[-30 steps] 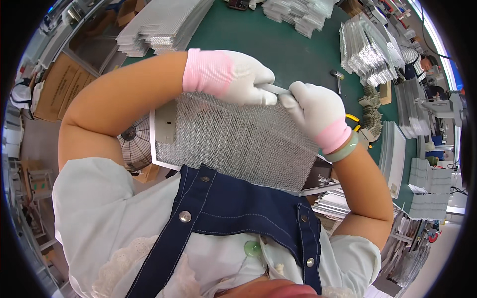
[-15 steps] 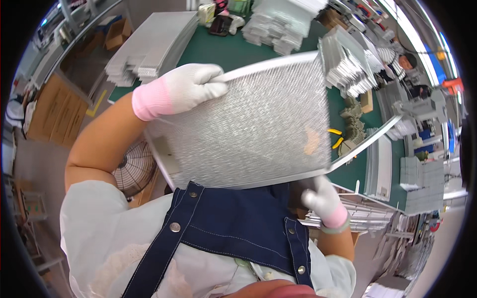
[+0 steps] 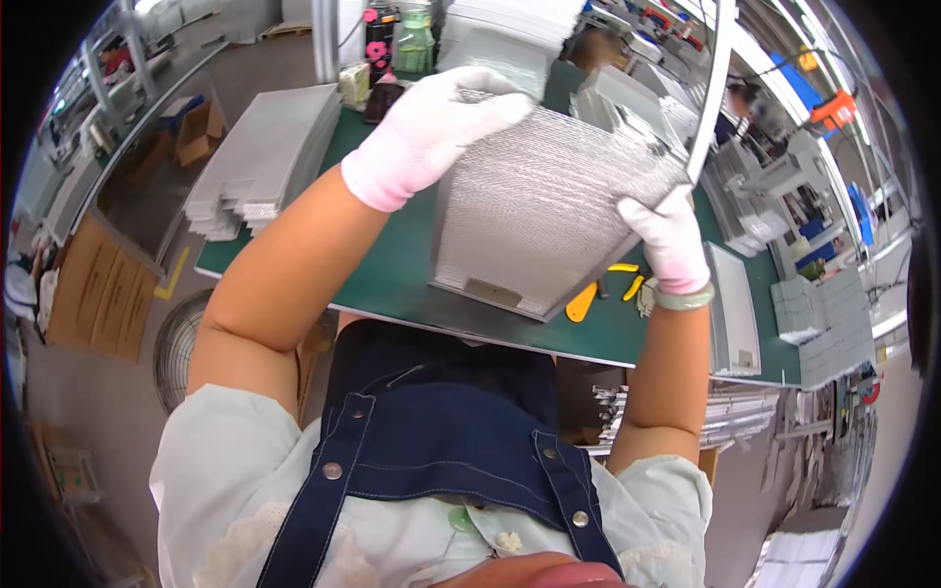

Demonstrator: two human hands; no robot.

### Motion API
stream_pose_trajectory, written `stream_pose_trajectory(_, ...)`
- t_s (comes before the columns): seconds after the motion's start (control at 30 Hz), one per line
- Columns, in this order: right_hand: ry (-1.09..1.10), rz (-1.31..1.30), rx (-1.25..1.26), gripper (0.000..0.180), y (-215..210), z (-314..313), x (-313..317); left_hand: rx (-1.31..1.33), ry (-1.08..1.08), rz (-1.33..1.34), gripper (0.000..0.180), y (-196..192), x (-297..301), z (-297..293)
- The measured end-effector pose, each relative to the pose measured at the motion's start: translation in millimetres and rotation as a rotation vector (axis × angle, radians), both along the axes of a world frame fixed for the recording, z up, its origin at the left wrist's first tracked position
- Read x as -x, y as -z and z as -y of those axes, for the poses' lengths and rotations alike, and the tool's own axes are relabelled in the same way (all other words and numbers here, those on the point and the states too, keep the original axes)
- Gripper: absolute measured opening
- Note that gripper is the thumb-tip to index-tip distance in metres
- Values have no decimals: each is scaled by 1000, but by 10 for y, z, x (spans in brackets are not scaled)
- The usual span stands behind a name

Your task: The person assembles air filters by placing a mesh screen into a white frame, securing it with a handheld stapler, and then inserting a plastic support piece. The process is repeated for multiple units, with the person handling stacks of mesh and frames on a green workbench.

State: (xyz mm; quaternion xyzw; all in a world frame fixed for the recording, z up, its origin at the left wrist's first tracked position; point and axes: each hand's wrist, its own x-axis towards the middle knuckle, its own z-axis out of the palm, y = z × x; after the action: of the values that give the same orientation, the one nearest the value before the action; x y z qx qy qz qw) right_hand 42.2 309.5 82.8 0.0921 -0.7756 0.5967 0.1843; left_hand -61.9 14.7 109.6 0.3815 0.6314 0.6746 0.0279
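A silvery mesh filter panel [image 3: 549, 216] stands tilted, its lower edge at the front of the green table [image 3: 382, 269]. My left hand [image 3: 431, 132], in a white and pink glove, is closed around the panel's upper left corner. At the panel's right edge, my right hand [image 3: 674, 240] grips with the thumb over the mesh face; its other fingers are mostly hidden. A thin white frame strip [image 3: 713, 93] rises from the upper right corner, above my right hand. Beside the panel's lower right lie a yellow-handled tool [image 3: 581, 303] and yellow-handled pliers [image 3: 634, 286].
Flat panels [image 3: 270, 142] are stacked on the table's left. More mesh panels [image 3: 627, 103] lie at the back right, and a framed panel [image 3: 733, 304] lies on the right. Bottles [image 3: 415, 44] stand at the back. A floor fan [image 3: 178, 343] is at lower left.
The panel has swung from in front of my chest to upright on the table. My right hand has risen onto its right edge. The white strip now points up.
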Motion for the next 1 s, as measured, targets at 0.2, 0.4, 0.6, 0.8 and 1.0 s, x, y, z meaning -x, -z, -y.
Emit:
stream_pose_trajectory(0.2,80,-280,341,17,-102,308,-78,-48,10,91,17,13,1,-83)
stream_pose_trajectory(0.4,131,-396,335,21,85,207,-19,2,-51,22,26,6,6,-154)
stream_pose_trajectory(0.6,210,-648,244,70,-110,468,53,-34,-50,74,25,25,49,-183)
stream_pose_trajectory(0.8,-54,-281,-149,51,-500,67,-81,-38,-54,77,26,43,43,-185)
stream_pose_trajectory(1.0,-33,-114,-289,32,-613,115,-7,-205,179,118,32,69,97,-150)
